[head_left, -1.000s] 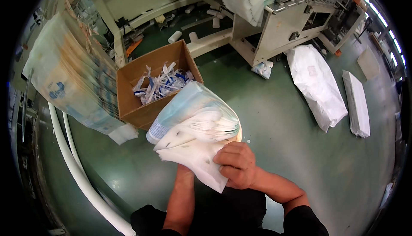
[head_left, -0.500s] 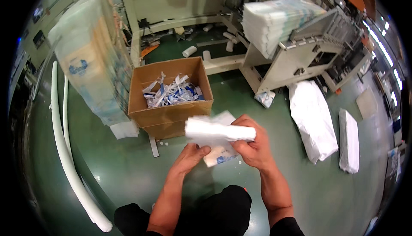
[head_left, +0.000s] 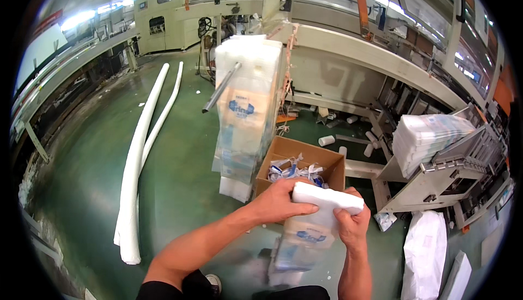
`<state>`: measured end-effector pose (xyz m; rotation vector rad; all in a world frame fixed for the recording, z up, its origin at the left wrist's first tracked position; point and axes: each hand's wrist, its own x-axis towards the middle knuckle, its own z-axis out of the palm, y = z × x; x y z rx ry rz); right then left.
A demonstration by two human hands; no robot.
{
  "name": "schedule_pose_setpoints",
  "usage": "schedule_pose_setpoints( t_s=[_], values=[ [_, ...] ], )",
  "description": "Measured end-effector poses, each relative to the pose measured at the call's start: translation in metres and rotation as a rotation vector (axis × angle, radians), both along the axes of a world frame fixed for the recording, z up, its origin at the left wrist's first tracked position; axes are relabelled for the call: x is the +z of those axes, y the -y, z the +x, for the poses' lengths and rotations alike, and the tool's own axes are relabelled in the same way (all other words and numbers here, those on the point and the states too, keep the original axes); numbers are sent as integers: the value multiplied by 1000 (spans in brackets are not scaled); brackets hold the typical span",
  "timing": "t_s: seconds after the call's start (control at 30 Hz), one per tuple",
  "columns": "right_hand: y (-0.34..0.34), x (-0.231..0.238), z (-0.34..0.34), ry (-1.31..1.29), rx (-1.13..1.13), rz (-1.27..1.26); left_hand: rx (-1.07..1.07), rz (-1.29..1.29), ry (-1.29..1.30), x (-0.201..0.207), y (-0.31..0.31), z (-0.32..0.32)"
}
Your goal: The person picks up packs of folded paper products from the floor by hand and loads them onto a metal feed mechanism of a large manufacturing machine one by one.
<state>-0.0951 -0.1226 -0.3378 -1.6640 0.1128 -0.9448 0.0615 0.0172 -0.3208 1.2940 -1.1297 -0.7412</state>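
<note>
Both my hands grip the white, thick top edge of a stack of plastic bags (head_left: 308,245). The stack hangs down in front of my legs and shows a blue print on a pale peach panel. My left hand (head_left: 278,202) pinches the left end, thumb in front and fingers behind. At the right end, my right hand (head_left: 354,221) is closed the same way. Just behind the held bags stands an open cardboard box (head_left: 283,150) of white and blue plastic scraps (head_left: 297,166), partly hidden by my hands.
A metal rod (head_left: 223,85) carries another hanging pile of bags (head_left: 242,128) to the left. Long white rolls (head_left: 136,180) lie on the green floor. On the right are a machine (head_left: 430,191) bearing stacked bags (head_left: 419,139), a filled white sack (head_left: 425,256) and a white bundle (head_left: 457,278).
My view has swung left and up. The bag stack, earlier blurred and folded up between my hands, now hangs down at length. My left hand has moved from below onto its top edge.
</note>
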Motion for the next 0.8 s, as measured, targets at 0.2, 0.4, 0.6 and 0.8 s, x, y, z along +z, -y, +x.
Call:
schedule_pose_setpoints(
  t_s=[0.2,0.4,0.6,0.8],
  values=[
    [-61,42,46,34,228,59,184,-132,-205,33,-86,8],
    [-102,76,101,-12,346,115,436,-292,-57,54,-129,41],
    [-119,106,142,-74,482,76,553,-408,-149,71,-151,89],
    [-137,108,177,66,278,42,463,-458,-174,82,-149,127]
  ],
)
